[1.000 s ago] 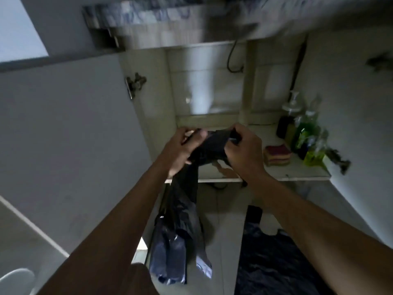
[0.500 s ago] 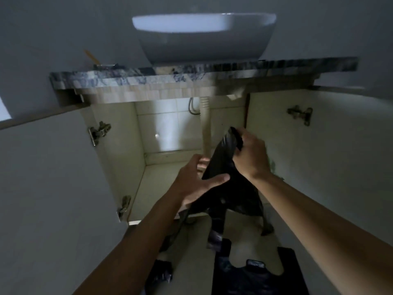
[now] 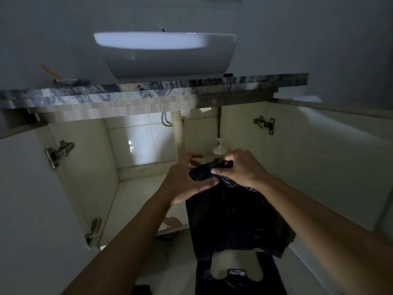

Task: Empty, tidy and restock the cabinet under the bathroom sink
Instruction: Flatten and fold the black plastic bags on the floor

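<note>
Bag: black plastic bag (image 3: 234,213) hangs before the open cabinet (image 3: 85,177); likely light, limp, slippery.
Right: right grip (image 3: 240,167) pinches its bunched top.
Left: left grip (image 3: 182,182), fingers straight, touches that bunch.
Hold: gathered top seems best.

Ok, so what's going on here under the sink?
A person is working at the open cabinet below the sink basin. Their right hand pinches the bunched top of a black plastic bag, which hangs down in front of the cabinet. The left hand rests against the bunched end. A second black bag lies on the floor below, and a pump bottle stands inside near the back.
</note>
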{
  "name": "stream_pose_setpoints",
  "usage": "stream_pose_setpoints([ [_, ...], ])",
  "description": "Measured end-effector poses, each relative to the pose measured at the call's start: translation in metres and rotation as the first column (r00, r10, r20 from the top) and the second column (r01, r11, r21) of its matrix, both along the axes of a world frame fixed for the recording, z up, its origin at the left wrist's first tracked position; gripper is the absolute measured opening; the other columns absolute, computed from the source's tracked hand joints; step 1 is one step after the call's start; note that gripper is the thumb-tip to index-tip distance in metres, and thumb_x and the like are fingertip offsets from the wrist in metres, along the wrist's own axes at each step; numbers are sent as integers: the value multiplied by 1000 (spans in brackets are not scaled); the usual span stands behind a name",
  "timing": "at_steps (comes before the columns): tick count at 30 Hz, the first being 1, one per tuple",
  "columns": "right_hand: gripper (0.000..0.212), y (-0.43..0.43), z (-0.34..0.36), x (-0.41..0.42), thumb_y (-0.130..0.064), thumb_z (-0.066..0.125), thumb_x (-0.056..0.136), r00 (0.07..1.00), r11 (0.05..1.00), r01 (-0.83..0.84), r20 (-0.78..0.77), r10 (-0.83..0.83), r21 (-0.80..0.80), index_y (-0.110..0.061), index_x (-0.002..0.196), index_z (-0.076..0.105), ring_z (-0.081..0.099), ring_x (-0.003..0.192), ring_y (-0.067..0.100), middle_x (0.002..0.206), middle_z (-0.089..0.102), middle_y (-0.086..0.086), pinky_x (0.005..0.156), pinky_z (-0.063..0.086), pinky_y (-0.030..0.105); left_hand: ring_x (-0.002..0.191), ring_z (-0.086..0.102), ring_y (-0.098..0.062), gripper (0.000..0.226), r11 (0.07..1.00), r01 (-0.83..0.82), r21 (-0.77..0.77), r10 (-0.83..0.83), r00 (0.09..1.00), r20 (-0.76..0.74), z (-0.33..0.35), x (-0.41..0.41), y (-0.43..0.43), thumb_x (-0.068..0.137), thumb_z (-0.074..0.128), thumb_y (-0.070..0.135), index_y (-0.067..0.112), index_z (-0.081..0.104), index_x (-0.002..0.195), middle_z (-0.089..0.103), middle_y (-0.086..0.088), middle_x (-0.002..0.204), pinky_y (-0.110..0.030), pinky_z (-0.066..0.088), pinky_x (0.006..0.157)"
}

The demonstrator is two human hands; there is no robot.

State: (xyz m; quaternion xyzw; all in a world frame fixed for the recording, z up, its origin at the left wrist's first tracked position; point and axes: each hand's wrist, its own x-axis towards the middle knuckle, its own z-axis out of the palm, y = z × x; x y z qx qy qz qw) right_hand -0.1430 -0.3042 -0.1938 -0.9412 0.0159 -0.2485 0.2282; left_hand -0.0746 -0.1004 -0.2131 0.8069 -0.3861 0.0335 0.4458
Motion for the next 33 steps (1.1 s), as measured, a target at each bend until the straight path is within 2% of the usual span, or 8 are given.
stream_pose_setpoints([
  [4, 40, -11, 0, -6, -55, 81, 71, 998, 1000, 12, -62, -13, -8, -20, 89, 77, 66, 73, 8, 77, 70, -9, 66, 53, 29, 81, 69, -8, 15, 987, -159, -9, 157, 968, 197, 3, 11, -14, 82, 74, 37, 29, 76, 95, 73, 9, 83, -34, 56, 76],
  [10, 39, -57, 3, -25, -46, 84, 73, 969, 989, 86, -222, -112, -123, -24, 59, 56, 59, 69, 15, 61, 53, -9, 55, 39, 28, 75, 67, -19, 30, 906, -327, 267, 254, 928, 274, 22, 46, 5, 84, 71, 47, 26, 76, 105, 71, -1, 81, -29, 52, 67],
  [13, 26, -60, 4, -24, -43, 86, 72, 976, 995, 80, -198, -89, -56, -20, 80, 75, 65, 88, 12, 83, 70, -6, 72, 52, 29, 84, 65, -12, 34, 913, -170, 371, 113, 979, 172, 34, 45, 3, 78, 76, 51, 33, 74, 106, 71, 7, 95, -32, 55, 79],
  [16, 48, -54, 5, -20, -40, 86, 73, 982, 998, 45, -181, -53, -50, -5, 104, 75, 65, 93, 11, 93, 70, 1, 74, 48, 24, 89, 67, -10, 24, 873, -133, 469, 23, 972, 233, 42, 43, -8, 77, 78, 50, 36, 77, 96, 73, 11, 91, -33, 56, 81],
  [23, 23, -87, 16, -44, -43, 85, 73, 947, 992, 82, -302, -106, -92, -23, 76, 75, 61, 69, -1, 65, 64, -20, 63, 47, 21, 80, 64, -5, 18, 855, -167, 491, 53, 970, 237, 58, 54, 10, 78, 80, 42, 29, 80, 91, 71, 12, 78, -26, 52, 68],
  [25, 25, -93, 23, -54, -41, 84, 75, 891, 997, 33, -450, -63, -73, -26, 63, 69, 58, 58, -6, 56, 62, -22, 59, 48, 17, 75, 62, -1, 17, 805, -89, 587, 7, 990, 141, 64, 50, 12, 78, 80, 40, 29, 80, 90, 70, 16, 73, -20, 46, 64],
  [29, 13, -95, 37, -64, -34, 84, 77, 660, 998, 30, -749, -56, -49, -26, 87, 81, 67, 77, 6, 81, 73, -10, 71, 60, 25, 91, 69, -14, 28, 615, 35, 788, -4, 999, -42, 71, 45, 6, 73, 83, 46, 27, 80, 93, 76, 9, 89, -26, 54, 75],
  [33, 8, -101, 25, -53, -25, 82, 79, 857, 944, 127, -446, -258, -304, -31, 79, 77, 66, 74, 10, 78, 70, -9, 67, 57, 27, 96, 66, -19, 33, 594, -93, 799, 17, 994, 103, 64, 48, -16, 77, 81, 39, 21, 77, 104, 73, 1, 101, -26, 50, 75],
])
